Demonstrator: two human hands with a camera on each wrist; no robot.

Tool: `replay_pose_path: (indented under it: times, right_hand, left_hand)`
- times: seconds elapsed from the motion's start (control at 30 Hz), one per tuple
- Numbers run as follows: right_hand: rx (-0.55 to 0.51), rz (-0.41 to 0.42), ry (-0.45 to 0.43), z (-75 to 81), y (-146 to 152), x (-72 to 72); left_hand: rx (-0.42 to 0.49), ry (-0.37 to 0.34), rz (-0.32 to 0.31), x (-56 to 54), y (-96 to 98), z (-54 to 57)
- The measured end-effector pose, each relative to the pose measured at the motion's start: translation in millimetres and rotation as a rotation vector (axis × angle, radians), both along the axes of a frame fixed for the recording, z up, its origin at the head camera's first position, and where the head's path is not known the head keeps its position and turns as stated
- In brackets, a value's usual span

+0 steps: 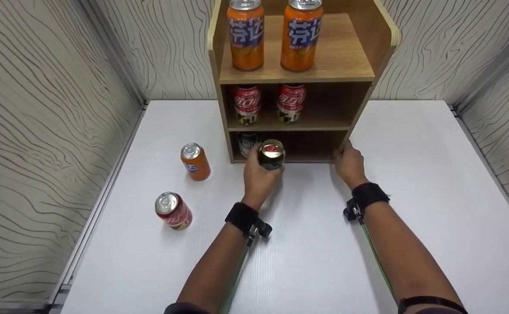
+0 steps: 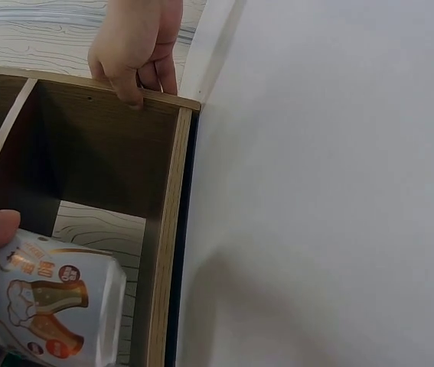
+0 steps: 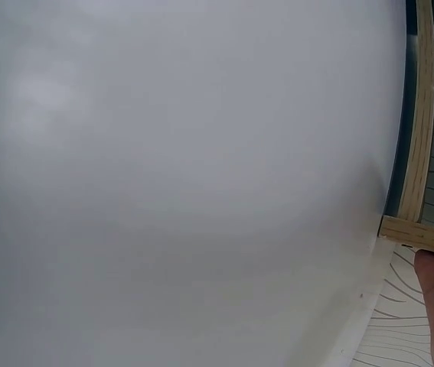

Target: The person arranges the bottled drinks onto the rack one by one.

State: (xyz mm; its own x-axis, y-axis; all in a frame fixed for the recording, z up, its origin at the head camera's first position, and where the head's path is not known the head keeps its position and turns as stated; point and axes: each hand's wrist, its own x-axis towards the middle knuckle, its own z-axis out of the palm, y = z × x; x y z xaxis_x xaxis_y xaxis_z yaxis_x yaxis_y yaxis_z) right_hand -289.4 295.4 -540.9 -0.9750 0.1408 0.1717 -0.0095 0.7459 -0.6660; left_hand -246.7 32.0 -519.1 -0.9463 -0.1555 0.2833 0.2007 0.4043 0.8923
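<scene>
My left hand (image 1: pixel 258 179) grips a dark green beer can (image 1: pixel 272 162) with a gold top, in front of the bottom compartment of a small wooden shelf (image 1: pixel 298 80). In the left wrist view, the side of this can (image 2: pixel 52 298) is white with beer glasses printed on it. Behind my left fingers, another dark can (image 1: pixel 246 143) stands at the left of that compartment, partly hidden. My right hand (image 1: pixel 351 166) holds the lower right side panel of the shelf, thumb inside and fingers outside, as the left wrist view shows.
Two orange soda cans (image 1: pixel 246 39) stand on the top shelf, and two red cola cans (image 1: pixel 247 104) on the middle one. On the white table (image 1: pixel 307 261), left of my left arm, are an orange can (image 1: pixel 197 163) and a red can (image 1: pixel 175 211). Patterned walls enclose the table.
</scene>
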Motion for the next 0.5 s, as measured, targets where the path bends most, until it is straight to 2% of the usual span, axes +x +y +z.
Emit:
replay_pose_path:
  times: [0.3,0.5]
  right_hand:
    - [0.026,-0.016,0.016,2.2,0,-3.5]
    - [0.004,-0.018,-0.003,0.5,-1,-0.9]
  left_hand:
    - [0.029,0.009,-0.032,-14.5,13.3,5.3]
    - [0.073,-0.017,-0.037,-19.4,23.7,0.0]
